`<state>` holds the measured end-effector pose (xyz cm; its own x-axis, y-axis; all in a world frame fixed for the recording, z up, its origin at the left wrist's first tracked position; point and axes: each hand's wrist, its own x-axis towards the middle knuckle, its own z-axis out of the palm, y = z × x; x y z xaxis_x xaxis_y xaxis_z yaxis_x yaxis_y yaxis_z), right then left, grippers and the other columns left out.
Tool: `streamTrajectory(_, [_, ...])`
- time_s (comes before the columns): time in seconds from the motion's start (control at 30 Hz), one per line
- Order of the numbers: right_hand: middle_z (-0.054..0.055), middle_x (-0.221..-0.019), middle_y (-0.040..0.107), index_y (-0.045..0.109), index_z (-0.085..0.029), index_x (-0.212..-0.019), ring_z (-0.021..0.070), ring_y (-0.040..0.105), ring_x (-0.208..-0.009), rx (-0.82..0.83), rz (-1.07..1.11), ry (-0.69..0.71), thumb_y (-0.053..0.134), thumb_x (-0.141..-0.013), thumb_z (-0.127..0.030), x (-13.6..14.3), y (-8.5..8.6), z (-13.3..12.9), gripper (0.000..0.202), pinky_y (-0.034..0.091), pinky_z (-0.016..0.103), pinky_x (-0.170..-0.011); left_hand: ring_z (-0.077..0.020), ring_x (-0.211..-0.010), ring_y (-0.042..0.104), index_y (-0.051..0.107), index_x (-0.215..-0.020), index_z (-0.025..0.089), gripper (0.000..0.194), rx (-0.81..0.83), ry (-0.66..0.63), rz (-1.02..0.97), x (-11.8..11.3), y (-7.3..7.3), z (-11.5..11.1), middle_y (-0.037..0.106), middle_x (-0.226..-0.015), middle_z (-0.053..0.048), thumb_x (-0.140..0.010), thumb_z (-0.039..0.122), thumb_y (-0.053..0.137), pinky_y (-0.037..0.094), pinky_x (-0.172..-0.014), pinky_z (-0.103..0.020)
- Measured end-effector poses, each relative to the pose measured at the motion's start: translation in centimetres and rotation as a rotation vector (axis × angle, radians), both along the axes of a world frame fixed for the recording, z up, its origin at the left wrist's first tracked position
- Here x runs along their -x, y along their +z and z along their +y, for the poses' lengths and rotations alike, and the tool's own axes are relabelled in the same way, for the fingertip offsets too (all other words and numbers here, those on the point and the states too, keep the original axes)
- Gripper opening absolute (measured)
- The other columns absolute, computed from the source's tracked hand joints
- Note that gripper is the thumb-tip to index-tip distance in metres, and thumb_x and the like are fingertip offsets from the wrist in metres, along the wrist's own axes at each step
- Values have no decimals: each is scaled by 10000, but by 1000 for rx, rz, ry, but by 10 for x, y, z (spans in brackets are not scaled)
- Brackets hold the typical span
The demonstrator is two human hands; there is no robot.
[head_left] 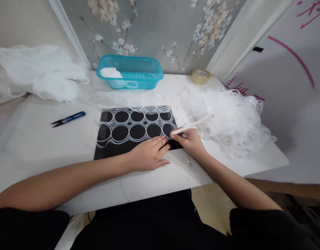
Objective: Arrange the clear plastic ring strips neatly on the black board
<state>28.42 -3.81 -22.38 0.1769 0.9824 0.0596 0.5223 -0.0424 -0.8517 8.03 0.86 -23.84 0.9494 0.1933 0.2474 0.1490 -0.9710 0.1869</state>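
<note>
White ring-patterned lace (129, 123) lies in rows of loops over a black sheet (110, 150) on the white table. Resting flat at the lower edge of the lace is my left hand (149, 153), palm down with the fingers apart and nothing held. My right hand (190, 141) pinches a slim white pen-like stick (196, 124) near its lower end, at the right edge of the black sheet. The stick slants up to the right. Its tip is hard to make out beside the last ring of the lower row.
Piled white lace (225, 116) covers the table's right side. More white fabric (45, 73) lies at the back left. Blue thread snips (68, 119) sit on the left. A turquoise basket (134, 83) and a tape roll (200, 75) stand along the back of the table (45, 139).
</note>
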Motion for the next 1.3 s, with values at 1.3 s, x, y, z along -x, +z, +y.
streamTrajectory(1.3, [69,-849,753,740,-171,-753,243,692,-825,-210,-273,-71,605,-812,-260,-10,33,34,172,499,327,-747,-209,-1097,577,619,-1101,141,338,505,156,-157,5,21,12,631,-1164,-101,-937,417,512,439,-971,-338])
